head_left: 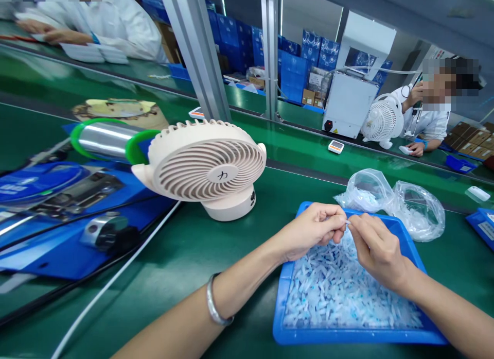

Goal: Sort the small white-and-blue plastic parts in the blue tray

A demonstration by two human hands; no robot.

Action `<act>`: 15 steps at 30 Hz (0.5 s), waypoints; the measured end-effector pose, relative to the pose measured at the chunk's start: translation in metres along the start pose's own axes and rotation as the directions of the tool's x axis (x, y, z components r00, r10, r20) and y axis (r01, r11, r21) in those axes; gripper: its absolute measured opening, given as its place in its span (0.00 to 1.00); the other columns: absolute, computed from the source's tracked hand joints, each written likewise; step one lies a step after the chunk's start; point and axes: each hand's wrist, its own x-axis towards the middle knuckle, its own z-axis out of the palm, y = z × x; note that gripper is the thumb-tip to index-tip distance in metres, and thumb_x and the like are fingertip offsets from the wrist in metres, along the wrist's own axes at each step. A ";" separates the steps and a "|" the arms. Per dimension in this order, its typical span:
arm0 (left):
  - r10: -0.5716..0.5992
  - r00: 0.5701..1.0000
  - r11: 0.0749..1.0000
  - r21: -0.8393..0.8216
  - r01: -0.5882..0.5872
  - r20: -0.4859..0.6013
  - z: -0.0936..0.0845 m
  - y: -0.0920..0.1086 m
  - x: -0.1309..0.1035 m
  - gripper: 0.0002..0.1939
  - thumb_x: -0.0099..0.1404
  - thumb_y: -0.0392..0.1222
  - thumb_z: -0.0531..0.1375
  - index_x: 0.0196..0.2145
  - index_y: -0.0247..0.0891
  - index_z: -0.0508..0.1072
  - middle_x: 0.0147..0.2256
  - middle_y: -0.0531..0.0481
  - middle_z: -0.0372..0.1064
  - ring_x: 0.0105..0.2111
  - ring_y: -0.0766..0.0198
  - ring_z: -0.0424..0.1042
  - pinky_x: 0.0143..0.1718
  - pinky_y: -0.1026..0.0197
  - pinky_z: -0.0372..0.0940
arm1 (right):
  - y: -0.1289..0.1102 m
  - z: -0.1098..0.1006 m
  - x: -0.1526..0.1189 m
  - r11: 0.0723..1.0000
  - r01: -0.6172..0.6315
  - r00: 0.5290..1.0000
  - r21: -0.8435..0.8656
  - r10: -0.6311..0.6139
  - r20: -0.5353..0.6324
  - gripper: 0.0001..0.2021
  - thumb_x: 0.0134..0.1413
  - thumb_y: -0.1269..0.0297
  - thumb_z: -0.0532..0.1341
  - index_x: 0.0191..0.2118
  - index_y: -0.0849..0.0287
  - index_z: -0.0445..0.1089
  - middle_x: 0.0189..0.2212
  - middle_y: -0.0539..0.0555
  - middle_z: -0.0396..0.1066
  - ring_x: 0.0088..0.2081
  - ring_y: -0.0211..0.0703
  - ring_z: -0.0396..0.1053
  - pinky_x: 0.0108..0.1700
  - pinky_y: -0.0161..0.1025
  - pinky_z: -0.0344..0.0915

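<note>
Above a blue tray [278, 318], my left hand [322, 226] and my right hand [380, 248] meet with fingertips pinched together. Between them is a tiny pale piece [347, 222], too small to name, and both hands grip it. A thick layer of small white and light-blue pieces [339, 292] covers the tray's floor. They look like short flat strips. Just behind the tray lie two clear plastic bags [419, 209], [366, 186] with pale pieces in them.
A cream desk fan [208, 168] stands left of the tray, its white cable [116, 281] running toward the front. Blue equipment with a metal roller [104, 137] fills the left. Metal posts [200, 50] rise behind. Two people in white work across the bench, near a white machine [349, 104].
</note>
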 end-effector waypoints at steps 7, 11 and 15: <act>-0.032 0.993 0.999 0.007 0.033 -0.111 0.003 -0.002 0.001 0.16 0.58 0.47 0.51 0.19 0.34 0.60 0.15 0.57 0.56 0.13 0.78 0.47 0.15 0.67 0.39 | 0.002 0.004 0.002 0.996 0.020 1.000 -0.091 -0.019 0.009 0.10 0.54 0.78 0.49 0.25 0.61 0.62 0.19 0.51 0.62 0.23 0.37 0.57 0.25 0.36 0.53; -0.047 0.991 0.998 -0.036 0.043 -0.128 0.003 -0.003 0.002 0.17 0.57 0.52 0.51 0.23 0.33 0.63 0.18 0.57 0.56 0.14 0.77 0.48 0.15 0.67 0.39 | 0.001 0.007 0.001 0.990 -0.019 1.000 -0.140 0.018 -0.004 0.10 0.54 0.74 0.52 0.23 0.62 0.62 0.18 0.51 0.63 0.22 0.37 0.57 0.25 0.37 0.50; -0.052 0.995 0.997 -0.060 0.047 -0.080 0.002 -0.002 0.001 0.17 0.52 0.51 0.58 0.20 0.34 0.61 0.15 0.60 0.48 0.14 0.78 0.45 0.16 0.67 0.37 | -0.002 0.005 0.003 0.992 -0.037 0.999 -0.117 0.033 -0.035 0.09 0.53 0.71 0.53 0.24 0.61 0.63 0.18 0.50 0.63 0.21 0.36 0.58 0.25 0.37 0.50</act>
